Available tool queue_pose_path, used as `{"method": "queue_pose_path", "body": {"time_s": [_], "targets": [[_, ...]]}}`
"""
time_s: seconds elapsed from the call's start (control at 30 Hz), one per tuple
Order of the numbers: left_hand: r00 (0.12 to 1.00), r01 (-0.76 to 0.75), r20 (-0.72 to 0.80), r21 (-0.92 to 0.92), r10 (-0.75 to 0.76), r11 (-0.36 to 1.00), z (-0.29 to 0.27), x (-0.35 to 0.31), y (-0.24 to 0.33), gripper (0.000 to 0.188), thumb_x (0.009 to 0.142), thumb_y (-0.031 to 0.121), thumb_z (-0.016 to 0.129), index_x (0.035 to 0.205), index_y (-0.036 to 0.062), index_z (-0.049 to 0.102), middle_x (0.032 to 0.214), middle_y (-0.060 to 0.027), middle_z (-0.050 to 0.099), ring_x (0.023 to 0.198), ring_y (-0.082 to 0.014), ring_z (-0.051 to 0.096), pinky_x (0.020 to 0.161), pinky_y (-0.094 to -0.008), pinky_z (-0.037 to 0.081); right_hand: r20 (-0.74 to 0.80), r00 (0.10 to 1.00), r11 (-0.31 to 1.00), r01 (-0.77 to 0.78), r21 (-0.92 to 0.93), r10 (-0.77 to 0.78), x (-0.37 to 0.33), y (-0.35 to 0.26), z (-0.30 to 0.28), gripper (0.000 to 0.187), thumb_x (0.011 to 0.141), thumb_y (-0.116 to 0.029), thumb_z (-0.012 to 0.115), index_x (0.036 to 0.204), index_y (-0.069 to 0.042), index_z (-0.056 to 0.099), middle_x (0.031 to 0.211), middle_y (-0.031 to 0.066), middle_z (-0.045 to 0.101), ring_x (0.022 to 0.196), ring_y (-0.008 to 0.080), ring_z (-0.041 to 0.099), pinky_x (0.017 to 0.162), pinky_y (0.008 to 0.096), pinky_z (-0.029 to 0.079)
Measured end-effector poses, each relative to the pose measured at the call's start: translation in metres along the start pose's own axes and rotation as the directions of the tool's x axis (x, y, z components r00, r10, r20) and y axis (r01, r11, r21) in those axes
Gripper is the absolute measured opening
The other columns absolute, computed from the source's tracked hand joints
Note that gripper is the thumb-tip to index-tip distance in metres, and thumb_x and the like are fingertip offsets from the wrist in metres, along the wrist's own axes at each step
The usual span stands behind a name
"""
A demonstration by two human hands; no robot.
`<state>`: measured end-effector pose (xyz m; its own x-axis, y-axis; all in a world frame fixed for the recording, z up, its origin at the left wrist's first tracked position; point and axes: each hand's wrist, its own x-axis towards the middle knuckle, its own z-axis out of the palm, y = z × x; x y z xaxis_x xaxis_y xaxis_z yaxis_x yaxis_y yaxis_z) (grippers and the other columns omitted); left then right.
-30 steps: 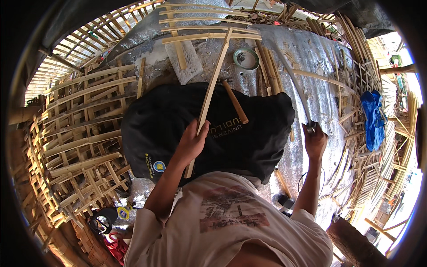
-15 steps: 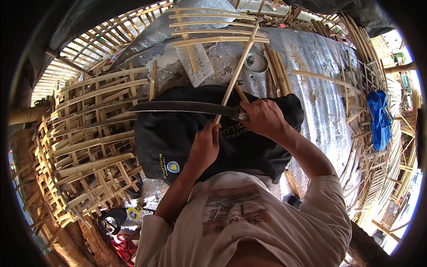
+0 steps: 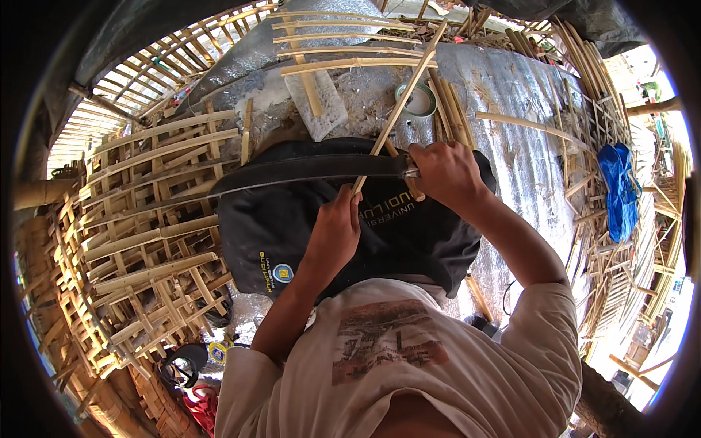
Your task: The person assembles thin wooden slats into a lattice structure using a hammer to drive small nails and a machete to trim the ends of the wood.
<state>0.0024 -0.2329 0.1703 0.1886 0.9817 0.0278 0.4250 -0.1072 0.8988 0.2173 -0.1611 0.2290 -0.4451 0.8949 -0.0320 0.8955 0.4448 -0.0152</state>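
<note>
My left hand [image 3: 336, 226] is closed around the near end of a long bamboo strip [image 3: 409, 86], which slants away to the upper right. In my right hand [image 3: 447, 175] is the handle of a machete. Its long dark blade [image 3: 307, 168] points left and lies across the strip, a short way beyond my left fingers. Black printed cloth [image 3: 292, 219] covers my lap beneath both hands. Partly hidden under the blade and my right hand, a short wooden handle [image 3: 417, 193] rests on the cloth.
Bamboo lattice panels [image 3: 161, 197] are at the left. Ahead, several strips [image 3: 358, 63] lie in a row across a thin slat, near a pale stone slab [image 3: 328, 120] and a green tape roll [image 3: 418, 101]. A blue bag [image 3: 617, 193] sits at the right beside more bamboo.
My right hand has moved right and slightly away from me, drawing the machete along. The strip's far end has swung right. My left hand keeps its hold with little movement.
</note>
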Motion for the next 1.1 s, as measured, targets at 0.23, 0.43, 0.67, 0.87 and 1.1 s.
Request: {"method": "queue_pose_path", "body": {"time_s": [0.23,0.43,0.67,0.87,1.1], "targets": [[0.992,0.071,0.094,0.13,-0.084,0.989,0.01,-0.019,-0.012,0.007,0.1,0.004,0.049,0.098,-0.002,0.051,0.077,-0.0232,0.065,0.074,-0.0429,0.065,0.059,-0.0482,0.049,0.039,0.977,0.978,-0.208,-0.013,0.209,0.019,0.076,-0.007,0.019,0.079,-0.01,0.067,0.098,-0.008,0.069,0.079,0.0168,0.069,0.075,0.0327,0.071,0.071,0.0448,0.058],[0.998,0.038,0.043,0.088,-0.042,0.995,0.007,-0.002,-0.01,0.007,0.1,0.004,0.049,0.098,-0.002,0.051,0.077,-0.0234,0.064,0.072,-0.0428,0.064,0.057,-0.0467,0.048,0.077,0.997,0.999,-0.027,0.018,0.025,0.003,-0.006,0.009,0.021,0.073,-0.014,0.069,0.093,-0.007,0.067,0.078,0.0168,0.068,0.075,0.0342,0.07,0.072,0.044,0.058],[1.0,0.007,-0.022,0.038,-0.006,0.999,-0.016,0.001,-0.005,0.005,0.099,0.003,0.049,0.098,-0.0017,0.051,0.073,-0.0216,0.061,0.068,-0.0425,0.063,0.055,-0.0443,0.046,-0.103,0.991,0.996,-0.086,-0.02,0.083,0.034,0.028,-0.012,0.016,0.071,-0.014,0.068,0.086,-0.008,0.068,0.073,0.0185,0.066,0.075,0.0367,0.07,0.069,0.0464,0.057],[0.999,0.004,-0.039,0.081,-0.001,0.997,-0.032,0.003,0.004,0.005,0.099,0.003,0.05,0.096,-0.0011,0.051,0.069,-0.0211,0.058,0.065,-0.0421,0.062,0.056,-0.0444,0.045,-0.137,0.971,0.976,-0.207,-0.065,0.197,0.058,0.043,-0.029,0.016,0.075,-0.017,0.068,0.089,-0.009,0.069,0.077,0.0184,0.068,0.077,0.0365,0.071,0.071,0.0451,0.058],[1.0,0.004,0.022,0.056,-0.006,0.998,-0.034,0.0,0.001,0.007,0.1,0.003,0.048,0.096,-0.0004,0.052,0.067,-0.0204,0.058,0.064,-0.042,0.061,0.055,-0.0455,0.044,0.051,0.989,0.99,-0.139,-0.015,0.14,0.055,0.029,-0.016,0.019,0.078,-0.017,0.066,0.094,-0.009,0.069,0.08,0.0195,0.069,0.078,0.0359,0.071,0.075,0.0462,0.058]]}}
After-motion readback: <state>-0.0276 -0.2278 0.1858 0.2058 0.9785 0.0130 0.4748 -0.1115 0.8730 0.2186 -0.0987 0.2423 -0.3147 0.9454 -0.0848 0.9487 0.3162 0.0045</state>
